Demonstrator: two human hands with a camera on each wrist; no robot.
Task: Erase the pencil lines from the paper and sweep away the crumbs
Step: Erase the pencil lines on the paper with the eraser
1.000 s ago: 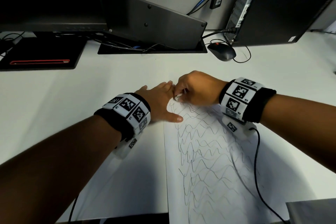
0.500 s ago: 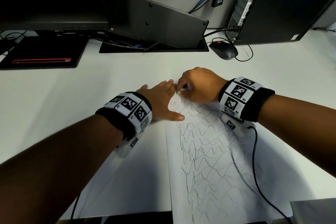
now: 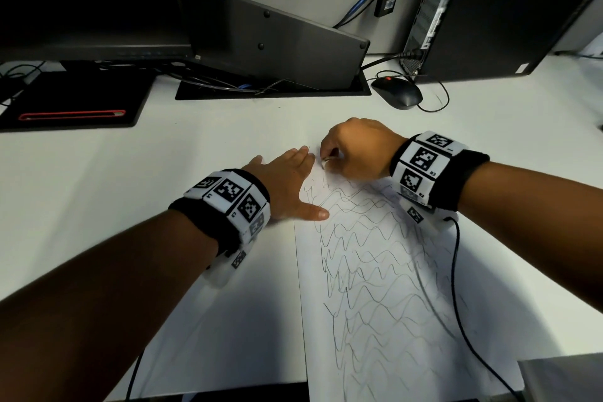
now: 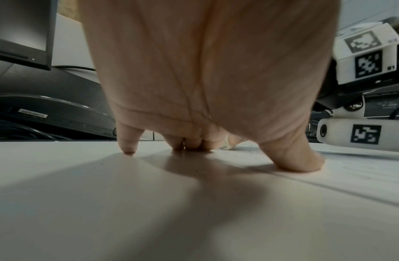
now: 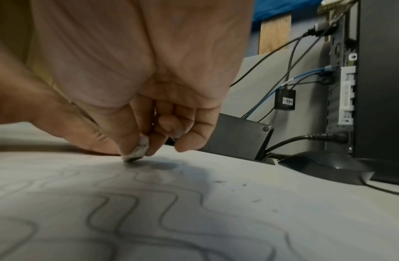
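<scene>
Rubbing at the far corner of the paper

Spread on the white tabletop (image 3: 98,179), the paper (image 3: 408,320) runs to the near edge, covered in wavy pencil lines (image 3: 368,254). The left hand (image 3: 287,183) lies flat with straight fingers on the sheet's far left corner. Beside it the right hand (image 3: 355,150) pinches a small, grey-smudged eraser (image 5: 137,150). Only the right wrist view shows its tip touching the sheet and dark crumbs (image 5: 218,181) nearby.
</scene>
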